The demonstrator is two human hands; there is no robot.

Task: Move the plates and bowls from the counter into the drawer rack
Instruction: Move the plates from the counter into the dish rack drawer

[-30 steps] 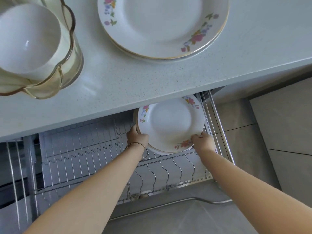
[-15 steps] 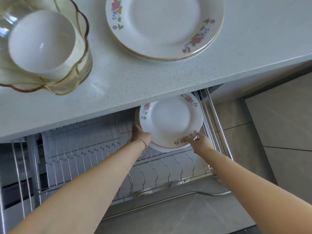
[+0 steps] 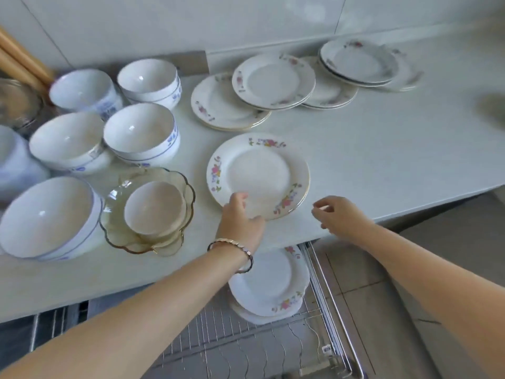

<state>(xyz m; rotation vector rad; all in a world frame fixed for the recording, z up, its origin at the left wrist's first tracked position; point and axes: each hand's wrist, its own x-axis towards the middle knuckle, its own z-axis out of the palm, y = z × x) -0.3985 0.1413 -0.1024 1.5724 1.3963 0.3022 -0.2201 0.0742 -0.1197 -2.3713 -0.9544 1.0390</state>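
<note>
The left hand (image 3: 240, 214) grips the near rim of the front floral plate (image 3: 258, 173), thumb on top of the rim and fingers curled at its edge; a beaded bracelet (image 3: 232, 242) sits on that wrist. This plate lies flat near the front edge of the pale counter (image 3: 382, 149) and shows a doubled gold rim, so it may rest on a second plate.

The right hand (image 3: 338, 214) hangs just right of the front floral plate, above the counter, fingers loosely curled and holding nothing; the two hands are apart.

Left of the front floral plate stands an amber glass bowl (image 3: 147, 233) with a scalloped edge and a small white bowl (image 3: 154, 206) nested in it. Farther left is a large white bowl (image 3: 49, 217), and behind-left of the plate are stacked blue-patterned bowls (image 3: 142, 132).

Behind the front floral plate lie more floral plates in overlapping stacks (image 3: 273, 80), with another stack (image 3: 358, 61) farther back and to the right.

Below the front floral plate, under the counter edge, the wire drawer rack (image 3: 259, 348) stands pulled out. A leaning pile of racked plates (image 3: 269, 285) rests at its right end.
</note>
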